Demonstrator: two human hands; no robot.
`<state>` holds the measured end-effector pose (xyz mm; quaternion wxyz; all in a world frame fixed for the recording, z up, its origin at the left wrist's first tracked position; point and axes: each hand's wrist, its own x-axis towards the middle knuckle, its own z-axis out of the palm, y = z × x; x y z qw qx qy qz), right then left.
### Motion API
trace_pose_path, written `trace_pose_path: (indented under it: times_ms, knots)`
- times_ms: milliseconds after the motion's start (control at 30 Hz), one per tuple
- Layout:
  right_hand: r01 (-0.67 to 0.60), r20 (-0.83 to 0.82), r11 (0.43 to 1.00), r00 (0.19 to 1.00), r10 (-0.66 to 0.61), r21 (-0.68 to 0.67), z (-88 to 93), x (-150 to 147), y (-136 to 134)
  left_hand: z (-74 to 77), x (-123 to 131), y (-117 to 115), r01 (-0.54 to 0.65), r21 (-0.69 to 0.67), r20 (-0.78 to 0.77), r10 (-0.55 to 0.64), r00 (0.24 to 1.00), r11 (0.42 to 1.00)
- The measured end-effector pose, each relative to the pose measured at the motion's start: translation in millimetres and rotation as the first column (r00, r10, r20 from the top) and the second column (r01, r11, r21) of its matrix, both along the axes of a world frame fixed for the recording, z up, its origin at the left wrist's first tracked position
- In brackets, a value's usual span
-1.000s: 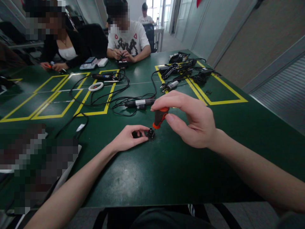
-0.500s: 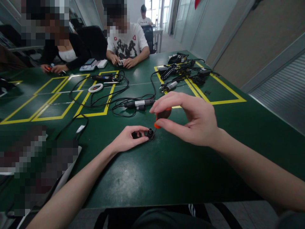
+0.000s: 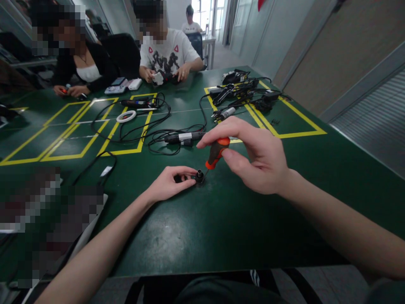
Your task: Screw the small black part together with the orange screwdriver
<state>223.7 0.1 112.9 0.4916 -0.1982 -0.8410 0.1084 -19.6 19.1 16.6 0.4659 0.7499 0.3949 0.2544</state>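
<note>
My left hand point(image 3: 172, 182) rests low over the green table point(image 3: 240, 228), its thumb and fingers closed on a small black round part point(image 3: 199, 177) with a metal stub on top. A short screwdriver point(image 3: 218, 152) with a dark and orange handle is tilted between the thumb and fingers of my right hand point(image 3: 253, 154). Its thin shaft runs down to the near right side of the black part; whether the tip touches a screw is too small to tell.
Beyond my hands lies a dark handheld tool point(image 3: 183, 138) with its cord point(image 3: 148, 145). Tangled black cables and adapters point(image 3: 243, 90) lie farther back inside yellow tape. A white ring point(image 3: 126, 116) is at left. Two people sit across the table, one holding a white and dark object point(image 3: 161, 79).
My right thumb has shifted back along the screwdriver, so more of its handle shows. My left hand and the black part stay put. The person opposite has spread their hands around their object.
</note>
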Motion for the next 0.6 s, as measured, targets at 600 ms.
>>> trace_pose_path:
  times_ms: [600]
  knots:
    - [0.026,0.083,0.993,0.996,-0.035,0.113,2.8,1.9,0.0,3.8,1.5,-1.8,0.013,0.039,-0.067,-0.011,0.998,0.999]
